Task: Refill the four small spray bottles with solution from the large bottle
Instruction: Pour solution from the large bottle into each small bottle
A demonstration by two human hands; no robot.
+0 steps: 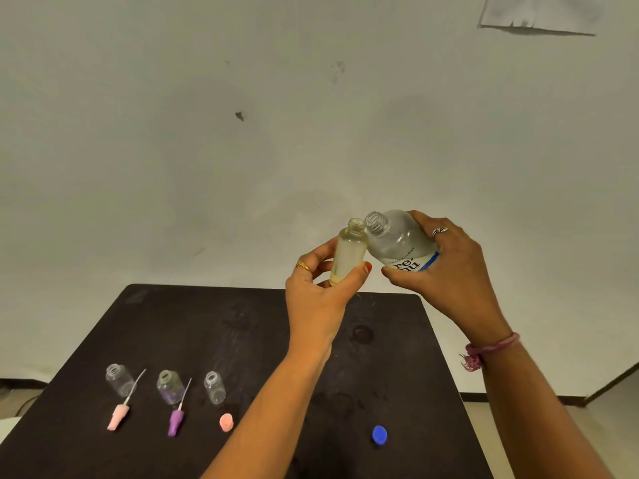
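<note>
Above the table [173, 323], left fingers [313, 262] grip small bottle [347, 254], right fingers [437, 233] large bottle [401, 243].

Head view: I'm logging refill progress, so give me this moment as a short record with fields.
left hand: holds small bottle, uncapped, upright
right hand: holds large bottle, uncapped, tilted, mouth beside the small bottle's mouth
on table: three open small bottles
tops lying loose: pink sprayer, purple sprayer, pink cap, blue cap

Left hand [320, 288] raised, fingers curled in a grip, right hand [449, 267] raised beside it, fingers wrapped, both forearms extended
</note>
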